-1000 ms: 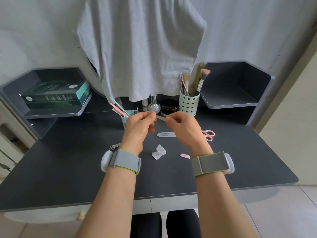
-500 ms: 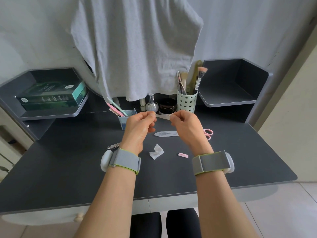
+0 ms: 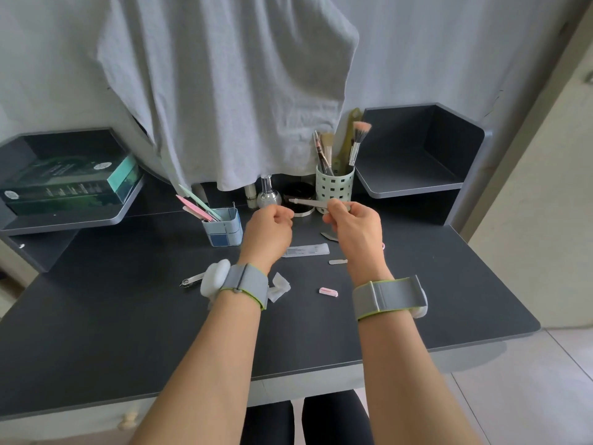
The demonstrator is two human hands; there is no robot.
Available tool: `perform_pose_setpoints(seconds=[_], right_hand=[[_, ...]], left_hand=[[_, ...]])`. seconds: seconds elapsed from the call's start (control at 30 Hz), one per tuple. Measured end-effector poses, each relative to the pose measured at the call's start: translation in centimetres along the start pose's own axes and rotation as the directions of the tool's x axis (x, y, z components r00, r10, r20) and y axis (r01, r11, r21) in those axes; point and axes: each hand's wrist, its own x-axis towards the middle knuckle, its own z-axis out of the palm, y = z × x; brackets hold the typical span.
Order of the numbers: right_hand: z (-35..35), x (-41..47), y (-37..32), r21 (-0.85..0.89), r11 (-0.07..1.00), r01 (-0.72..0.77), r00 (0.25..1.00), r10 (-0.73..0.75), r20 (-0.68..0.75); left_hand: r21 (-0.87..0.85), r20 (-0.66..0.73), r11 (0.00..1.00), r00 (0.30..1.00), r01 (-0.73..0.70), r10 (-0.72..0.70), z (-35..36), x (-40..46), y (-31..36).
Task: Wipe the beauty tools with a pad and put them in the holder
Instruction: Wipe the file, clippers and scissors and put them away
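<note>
Where the dark table (image 3: pixel 449 303) runs nearest us, both forearms reach forward, each wrist wearing a grey band. Between the wrists lie a crumpled white pad (image 3: pixel 279 286) and a small pink piece (image 3: pixel 328 291); nail clippers (image 3: pixel 192 280) sit just left of the left wrist. Further on we note a flat white packet (image 3: pixel 307 250) and a small grey strip (image 3: pixel 337 261) on the table. Our left hand (image 3: pixel 269 229) is curled into a loose fist; whether it holds anything we cannot tell. Our right hand (image 3: pixel 355 227) pinches a slim silver tool (image 3: pixel 308 202), raised above the table and pointing left. Beyond, a blue holder (image 3: pixel 224 230) carries pink and green files (image 3: pixel 198 205). A perforated white cup (image 3: pixel 335 187) with brushes stands behind the raised tool, under a hanging grey cloth (image 3: pixel 231 91).
</note>
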Motion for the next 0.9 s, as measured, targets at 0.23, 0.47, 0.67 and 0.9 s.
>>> perform_pose_setpoints(seconds=[0.23, 0.47, 0.67, 0.9], right_hand=[[-0.5, 1.1, 0.3, 0.060, 0.998, -0.005, 0.999, 0.007, -0.032], [-1.0, 1.8, 1.0, 0.050, 0.998, -0.033, 0.998, 0.036, -0.055], [-0.9, 1.8, 1.5, 0.046, 0.998, -0.051, 0.998, 0.053, -0.036], [-0.8, 1.7, 2.1, 0.029, 0.996, -0.089, 0.995, 0.090, -0.049]], left_hand=[[0.502, 0.223, 0.854, 0.975, -0.135, 0.023, 2.4, 1.3, -0.4], [0.643, 0.319, 0.737, 0.948, -0.210, -0.008, 3.5, 1.6, -1.0], [0.629, 0.315, 0.737, 0.948, -0.245, 0.046, 3.8, 1.4, -1.2], [0.657, 0.318, 0.687, 0.941, -0.310, 0.119, 3.3, 0.6, -1.0]])
